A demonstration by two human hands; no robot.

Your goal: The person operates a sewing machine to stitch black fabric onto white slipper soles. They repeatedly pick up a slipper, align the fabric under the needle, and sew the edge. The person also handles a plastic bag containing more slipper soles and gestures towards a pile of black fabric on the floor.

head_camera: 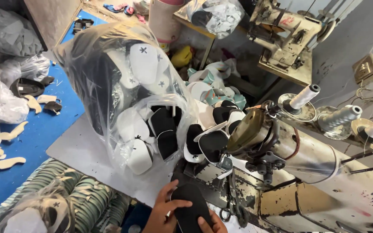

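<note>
At the bottom edge my left hand [162, 211] holds a black oval sole-shaped piece [190, 207] from its left side, fingers spread over it. My right hand [212, 225] grips the same piece at its lower right; only part of that hand shows. The piece lies on the bed of a worn cream sewing machine [307, 172]. Just beyond my hands a large clear plastic bag [126, 90] full of black and white shoe pieces sits on a grey board [83, 151]. Loose black and white pieces [210, 140] are piled between the bag and the machine head.
Three thread spools [342, 115] stand behind the machine. A second sewing machine [288, 32] sits on a table at the back. The blue floor [44, 129] holds scattered cut-outs and plastic bags. Striped green rolls [83, 194] lie at lower left. Scissors [232, 207] rest by my right hand.
</note>
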